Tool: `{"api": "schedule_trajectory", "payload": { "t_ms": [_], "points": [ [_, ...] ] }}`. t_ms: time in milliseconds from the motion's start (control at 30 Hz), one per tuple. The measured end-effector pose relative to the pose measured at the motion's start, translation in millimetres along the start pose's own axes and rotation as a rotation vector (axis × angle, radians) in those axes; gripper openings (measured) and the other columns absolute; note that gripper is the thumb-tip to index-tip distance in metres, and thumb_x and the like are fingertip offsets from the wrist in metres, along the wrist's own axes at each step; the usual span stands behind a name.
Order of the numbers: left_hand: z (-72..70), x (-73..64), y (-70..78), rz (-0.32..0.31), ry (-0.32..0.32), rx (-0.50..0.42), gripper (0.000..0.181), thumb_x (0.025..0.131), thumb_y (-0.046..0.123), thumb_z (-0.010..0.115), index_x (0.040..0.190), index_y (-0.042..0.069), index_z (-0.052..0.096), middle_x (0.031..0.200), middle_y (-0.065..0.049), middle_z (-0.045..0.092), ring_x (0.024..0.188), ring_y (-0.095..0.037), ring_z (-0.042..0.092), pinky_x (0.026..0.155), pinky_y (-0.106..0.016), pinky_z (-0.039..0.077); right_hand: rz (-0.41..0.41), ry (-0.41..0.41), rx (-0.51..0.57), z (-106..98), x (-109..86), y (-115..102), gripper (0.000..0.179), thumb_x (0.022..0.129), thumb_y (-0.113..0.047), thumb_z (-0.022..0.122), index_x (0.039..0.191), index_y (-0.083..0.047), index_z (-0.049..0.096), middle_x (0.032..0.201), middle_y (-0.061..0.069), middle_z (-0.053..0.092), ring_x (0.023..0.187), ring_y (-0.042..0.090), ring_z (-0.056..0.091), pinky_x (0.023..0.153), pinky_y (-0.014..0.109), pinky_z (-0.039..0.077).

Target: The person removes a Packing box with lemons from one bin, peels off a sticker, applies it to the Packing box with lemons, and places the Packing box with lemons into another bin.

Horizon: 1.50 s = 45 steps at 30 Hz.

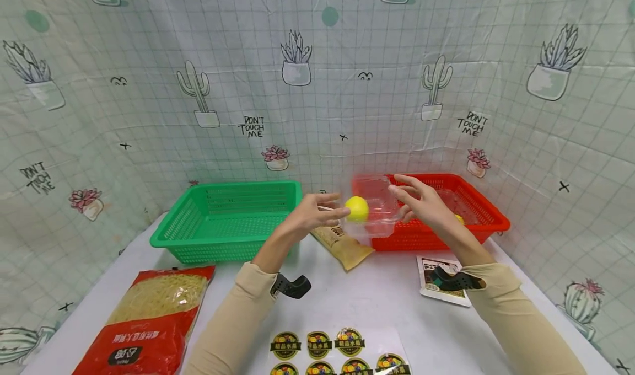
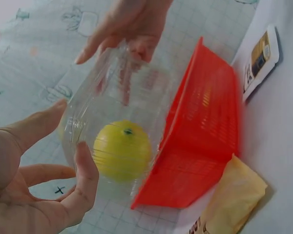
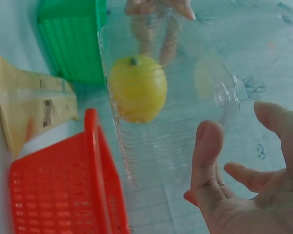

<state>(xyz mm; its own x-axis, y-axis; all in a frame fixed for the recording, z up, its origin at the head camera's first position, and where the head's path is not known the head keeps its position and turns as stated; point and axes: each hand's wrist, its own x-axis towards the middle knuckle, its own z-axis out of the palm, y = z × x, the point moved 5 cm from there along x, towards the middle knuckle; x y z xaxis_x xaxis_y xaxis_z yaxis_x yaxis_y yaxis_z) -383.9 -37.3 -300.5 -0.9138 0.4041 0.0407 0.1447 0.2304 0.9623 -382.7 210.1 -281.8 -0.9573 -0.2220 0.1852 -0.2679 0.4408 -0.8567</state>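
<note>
From my end I have the clear plastic container [image 1: 378, 205] up in the air between both hands, tilted, with a round yellow fruit [image 1: 358, 209] inside it toward the left hand's end. The left hand [image 1: 319, 212] has its grip on that end, pinching the plastic between thumb and fingers. At the other end the right hand [image 1: 424, 201] spreads its thumb and fingers around the corner of the container; I cannot tell from my views whether its grip is firm or merely a light touch. In the head view the container overlaps the left part of a red basket [image 1: 416, 240], which has something small and yellow inside. A green basket [image 1: 213, 252] stands to the left, and a tan packet [image 1: 349, 253] lies on the worktop [image 1: 367, 298] between the two baskets. Nearer me on the left I see a red bag [image 1: 149, 317] with a see-through window of pale yellow contents. A white packet [image 1: 441, 295] lies partly hidden beneath the right wrist, and round stickers [image 1: 349, 340] cover a sheet at the near edge.
</note>
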Motion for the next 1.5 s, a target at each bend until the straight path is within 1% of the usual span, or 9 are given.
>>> {"api": "schedule_trajectory", "payload": {
  "t_ms": [133,267,467,633,767,900,1100,1267,1500],
  "points": [
    [-5.8,-1.7,-10.7,-0.031,0.002,-0.015,0.067,0.089,0.022,0.073,0.148,0.008,0.044,0.139,-0.018,0.054,0.115,-0.027,0.063,0.095,-0.037,0.055,0.045,-0.038,0.101,9.3,10.0,11.1,0.073,0.096,-0.053,0.055,0.154,-0.017,0.030,0.148,0.019,0.043,0.063,0.016,0.065,0.063,0.025,0.057],
    [-11.3,-5.6,-18.1,-0.049,-0.013,-0.047,0.065,0.090,0.018,0.073,0.147,0.010,0.045,0.140,-0.018,0.051,0.114,-0.026,0.063,0.093,-0.035,0.056,0.091,-0.058,0.143,17.6,18.1,20.5,0.074,0.095,-0.055,0.055,0.154,-0.017,0.031,0.146,0.020,0.043,0.060,0.016,0.064,0.064,0.023,0.055],
    [-19.2,-15.1,-20.0,-0.049,-0.048,-0.097,0.064,0.091,0.015,0.071,0.148,0.009,0.044,0.142,-0.017,0.045,0.109,-0.019,0.061,0.095,-0.034,0.055,0.155,-0.042,0.203,23.7,27.2,24.9,0.073,0.094,-0.054,0.058,0.150,-0.013,0.035,0.133,0.018,0.045,0.068,0.013,0.062,0.071,0.020,0.056],
    [-23.3,-25.2,-21.9,-0.032,-0.115,-0.109,0.064,0.092,0.013,0.069,0.149,0.008,0.042,0.144,-0.019,0.043,0.112,-0.020,0.060,0.100,-0.040,0.052,0.217,-0.097,0.284,28.6,29.3,29.8,0.070,0.095,-0.048,0.059,0.152,-0.014,0.034,0.114,0.010,0.047,0.064,0.011,0.061,0.068,0.018,0.056],
    [-28.1,-34.6,-22.9,-0.007,-0.151,-0.087,0.064,0.093,0.015,0.068,0.150,0.010,0.040,0.147,-0.020,0.040,0.118,-0.024,0.057,0.102,-0.044,0.051,0.229,-0.159,0.314,33.6,26.6,30.5,0.068,0.096,-0.044,0.059,0.152,-0.015,0.034,0.107,0.008,0.047,0.059,0.011,0.062,0.063,0.017,0.055],
    [-32.5,-44.8,-25.1,-0.010,-0.165,-0.039,0.067,0.093,0.022,0.069,0.152,0.014,0.038,0.149,-0.018,0.040,0.125,-0.026,0.055,0.100,-0.041,0.052,0.227,-0.193,0.348,38.9,22.3,28.3,0.065,0.096,-0.043,0.060,0.150,-0.014,0.038,0.108,0.009,0.050,0.059,0.012,0.064,0.061,0.018,0.055],
    [-38.7,-60.4,-26.0,0.014,-0.153,0.000,0.069,0.090,0.022,0.072,0.150,0.016,0.040,0.150,-0.016,0.041,0.127,-0.026,0.053,0.101,-0.037,0.051,0.225,-0.215,0.378,48.3,16.9,22.9,0.066,0.095,-0.043,0.062,0.150,-0.014,0.038,0.121,0.014,0.051,0.060,0.012,0.066,0.061,0.017,0.055],
    [-42.7,-70.5,-25.4,0.053,-0.115,0.017,0.074,0.084,0.021,0.078,0.149,0.012,0.043,0.154,-0.013,0.041,0.128,-0.028,0.051,0.095,-0.031,0.051,0.226,-0.221,0.381,52.7,9.0,22.8,0.067,0.095,-0.042,0.062,0.150,-0.014,0.037,0.110,0.011,0.059,0.065,0.015,0.070,0.064,0.019,0.057],
    [-51.6,-76.3,-33.0,0.048,-0.063,-0.007,0.065,0.084,0.021,0.078,0.143,0.009,0.051,0.148,-0.012,0.051,0.099,-0.013,0.066,0.085,-0.033,0.057,0.196,-0.202,0.334,51.7,0.1,26.2,0.065,0.095,-0.042,0.061,0.146,-0.008,0.038,0.094,0.004,0.068,0.076,0.017,0.073,0.070,0.022,0.059]
  ]
}}
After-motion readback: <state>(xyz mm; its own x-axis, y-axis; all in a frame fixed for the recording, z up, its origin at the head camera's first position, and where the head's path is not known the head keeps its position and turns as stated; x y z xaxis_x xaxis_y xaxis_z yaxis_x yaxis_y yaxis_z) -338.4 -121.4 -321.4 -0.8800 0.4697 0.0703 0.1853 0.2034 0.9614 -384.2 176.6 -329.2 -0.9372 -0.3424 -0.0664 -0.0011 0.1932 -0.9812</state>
